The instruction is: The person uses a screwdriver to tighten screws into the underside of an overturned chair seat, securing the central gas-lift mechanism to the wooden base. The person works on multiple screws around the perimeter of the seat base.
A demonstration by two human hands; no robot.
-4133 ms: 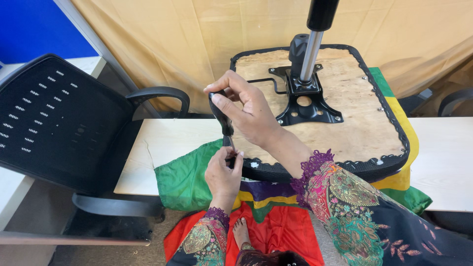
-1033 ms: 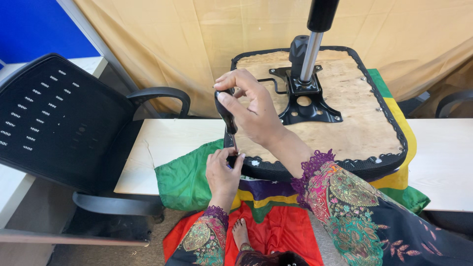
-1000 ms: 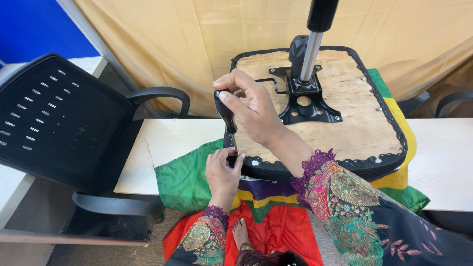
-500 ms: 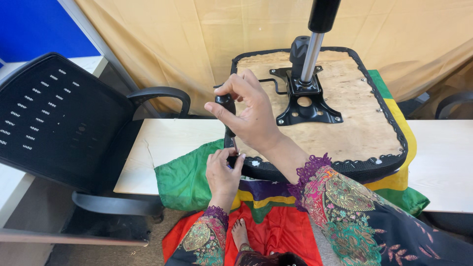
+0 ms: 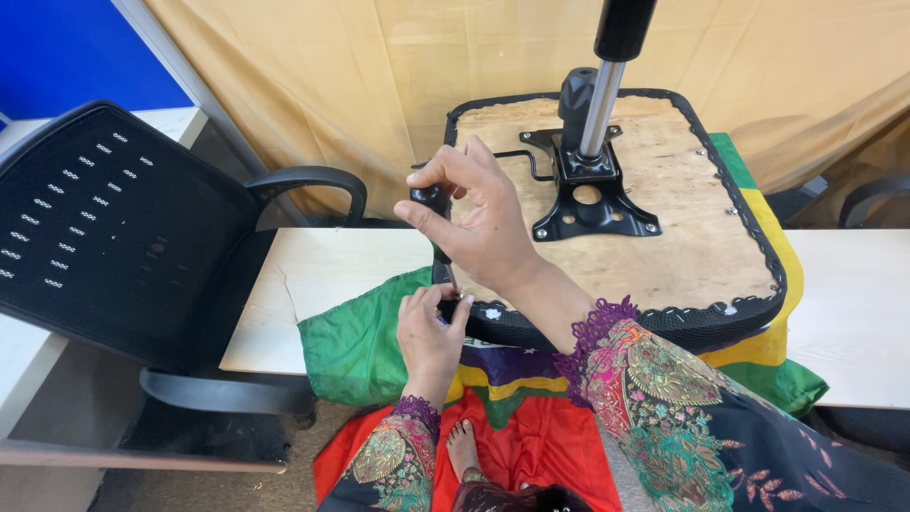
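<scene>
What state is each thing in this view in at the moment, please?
Seat: upside down on the table, plywood underside up.
Gas lift: upright in the seat's bracket.
Screwdriver: upright, tip at the seat's edge.
Right hand: closed on the screwdriver handle.
Left hand: at the screwdriver tip.

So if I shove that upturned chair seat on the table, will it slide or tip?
The chair seat probably slides, dragging the loose green cloth beneath it. Its tall gas cylinder likely makes it top-heavy, and its near edge seems to overhang the table.
</scene>
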